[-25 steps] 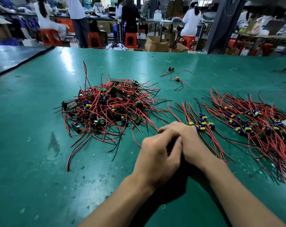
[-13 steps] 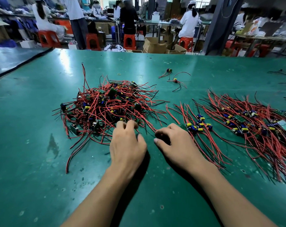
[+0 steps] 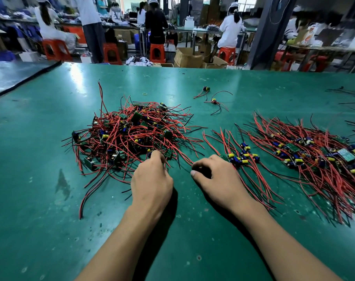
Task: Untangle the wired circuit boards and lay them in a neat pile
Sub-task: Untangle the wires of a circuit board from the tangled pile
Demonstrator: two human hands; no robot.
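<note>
Left hand (image 3: 152,180) lies palm-down at the near edge of the board tangle (image 3: 130,134), fingers curled; any grip is hidden. Right hand (image 3: 217,179) rests on the table (image 3: 30,179) beside it, loosely curled and holding nothing, touching a small sorted row (image 3: 242,156). A larger pile (image 3: 318,157) lies farther right.

- green table (image 3: 50,220), scuffed, with a dark stain (image 3: 63,185) on its left part;
- small yellow rubber band (image 3: 145,94) lying flat on the table's far half;
- second, darker table (image 3: 14,78) adjoining at the left, a black edge between the two;
- orange stools (image 3: 157,52) in a row beyond the table;
- open cardboard boxes (image 3: 187,57) on the floor beside them;
- people (image 3: 230,31), several in white tops, sitting or standing at the far benches;
- dark pillar (image 3: 268,33) at the right
</note>
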